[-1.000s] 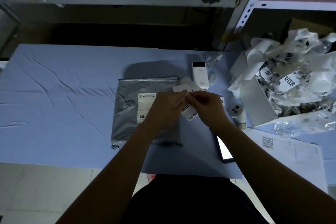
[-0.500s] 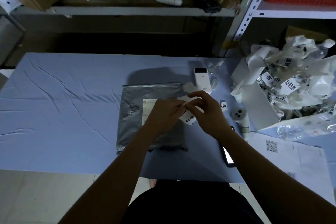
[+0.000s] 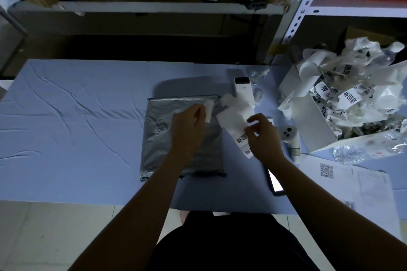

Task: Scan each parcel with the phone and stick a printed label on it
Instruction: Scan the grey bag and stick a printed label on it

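1. Head camera, fingers first: my left hand [image 3: 187,126] pinches a small white peeled label [image 3: 208,111] between thumb and fingertips. The label stands with its long axis running away from me, over the far right part of the parcel.
2. My right hand [image 3: 263,138] has thumb and curled fingers gripping a white strip of printed labels [image 3: 234,126]. The strip's long axis lies diagonally, far-left to near-right. Bold black characters show on its near end, and its far end is blank.
3. Under both hands lies the grey plastic mailer parcel [image 3: 161,138], flat, crinkled and glossy. It looks almost square from here, its edges in line with the table's, with a paler band along its far edge.
4. It sits mid-way across the blue cloth-covered table [image 3: 66,121].
5. A black phone with a lit screen [image 3: 275,182] lies under my right forearm, just right of the parcel.
6. A white label printer [image 3: 243,90] lies beyond the strip, and a white cardboard box of crumpled backing paper [image 3: 312,125] stands further right.
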The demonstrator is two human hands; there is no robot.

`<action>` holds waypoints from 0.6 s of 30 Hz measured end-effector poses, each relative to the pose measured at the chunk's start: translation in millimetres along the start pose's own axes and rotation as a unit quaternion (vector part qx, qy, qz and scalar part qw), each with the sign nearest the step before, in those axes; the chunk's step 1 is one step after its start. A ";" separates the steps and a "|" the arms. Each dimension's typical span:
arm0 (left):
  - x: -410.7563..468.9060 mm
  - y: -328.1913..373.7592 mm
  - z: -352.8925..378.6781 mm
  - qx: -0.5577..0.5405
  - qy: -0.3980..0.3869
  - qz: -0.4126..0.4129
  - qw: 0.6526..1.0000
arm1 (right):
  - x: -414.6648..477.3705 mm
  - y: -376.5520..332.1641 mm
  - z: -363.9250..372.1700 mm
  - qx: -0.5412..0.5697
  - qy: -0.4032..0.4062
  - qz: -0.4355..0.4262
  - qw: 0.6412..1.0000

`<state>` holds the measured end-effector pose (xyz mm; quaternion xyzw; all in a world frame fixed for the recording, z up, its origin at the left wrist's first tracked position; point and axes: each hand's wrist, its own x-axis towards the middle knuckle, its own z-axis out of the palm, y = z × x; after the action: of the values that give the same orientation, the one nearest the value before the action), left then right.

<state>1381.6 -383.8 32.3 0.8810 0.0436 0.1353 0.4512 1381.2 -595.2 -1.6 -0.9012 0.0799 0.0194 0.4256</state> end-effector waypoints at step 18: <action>25.2 -44.7 -47.8 -0.111 -0.111 -0.038 0.987 | 19.4 -91.9 54.6 0.491 -0.319 0.200 0.786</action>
<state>1394.5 -315.1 27.8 0.8327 0.0120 0.0236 0.5531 1416.9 -498.1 31.9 -0.4769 0.1173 0.3484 0.7984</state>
